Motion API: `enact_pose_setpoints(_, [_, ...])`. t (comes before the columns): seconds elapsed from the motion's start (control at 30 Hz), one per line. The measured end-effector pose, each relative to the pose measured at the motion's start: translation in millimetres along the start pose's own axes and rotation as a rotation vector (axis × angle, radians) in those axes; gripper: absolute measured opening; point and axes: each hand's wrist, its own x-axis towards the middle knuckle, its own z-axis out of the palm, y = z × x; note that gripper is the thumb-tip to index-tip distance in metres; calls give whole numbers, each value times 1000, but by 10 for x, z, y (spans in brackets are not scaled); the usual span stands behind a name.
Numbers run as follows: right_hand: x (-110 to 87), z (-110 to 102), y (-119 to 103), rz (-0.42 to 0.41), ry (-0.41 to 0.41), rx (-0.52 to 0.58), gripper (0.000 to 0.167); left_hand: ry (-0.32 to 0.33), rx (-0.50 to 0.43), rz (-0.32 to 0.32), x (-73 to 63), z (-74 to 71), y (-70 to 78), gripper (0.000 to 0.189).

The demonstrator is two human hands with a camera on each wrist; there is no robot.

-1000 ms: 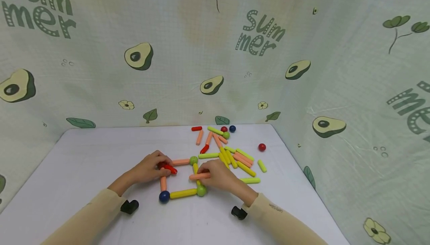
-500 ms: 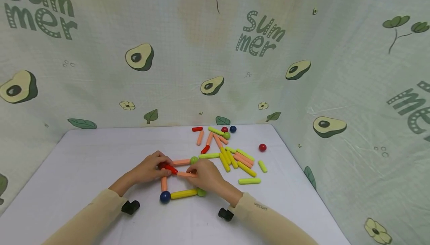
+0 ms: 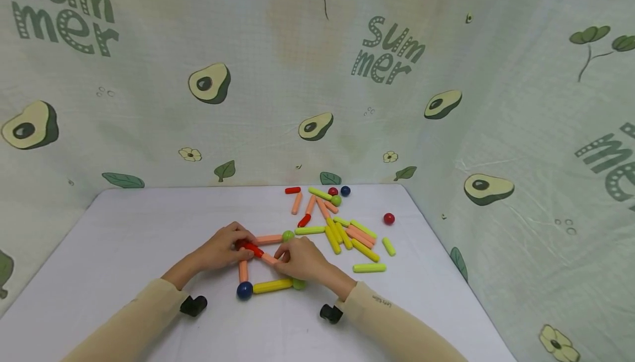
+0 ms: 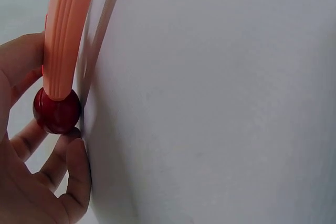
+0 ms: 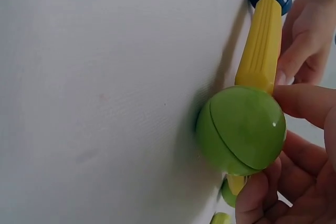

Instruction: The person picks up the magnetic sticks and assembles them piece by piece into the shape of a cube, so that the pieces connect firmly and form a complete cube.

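Observation:
A four-sided frame of toy building rods and balls lies on the table. Its corners are a blue ball (image 3: pixel 245 291), two green balls (image 3: pixel 288 236) and a dark red ball (image 4: pixel 56 113). Salmon rods (image 3: pixel 243 271) form the left and far sides; a yellow rod (image 3: pixel 273 286) is the near side. My left hand (image 3: pixel 218 249), at the red ball's corner, grips a short red rod (image 3: pixel 255 250) slanting inward. A salmon rod pinched by my right hand (image 3: pixel 305 263) meets its free end. That hand covers the frame's right side.
Several loose yellow rods (image 3: pixel 332 239), lime rods (image 3: pixel 369 268) and salmon rods (image 3: pixel 296 203) lie to the right and behind. Loose balls, one of them red (image 3: pixel 389 219), sit farther back. A printed cloth (image 3: pixel 268 75) hangs behind the white table (image 3: pixel 163 213).
My right hand has moved left with the salmon rod, bringing it end to end with the red rod and then tilting it into line. The left hand has stayed in place.

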Motion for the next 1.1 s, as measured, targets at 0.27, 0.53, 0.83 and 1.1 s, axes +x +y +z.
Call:
enact_pose_setpoints(0.27, [15,-7,114,-11,-75,67,23,-6,6,6,21,11,66,23])
enact_pose_setpoints(0.53, [16,-10,143,5,-84,81,25,-19,12,1,86,33,55,23])
enact_pose_setpoints(0.83, [20,7,138,27,-46,95,24,46,58,5,0,32,87,29])
enact_pose_setpoints(1.1, [50,26,134,35,-26,95,25,117,130,-47,-293,90,323,33])
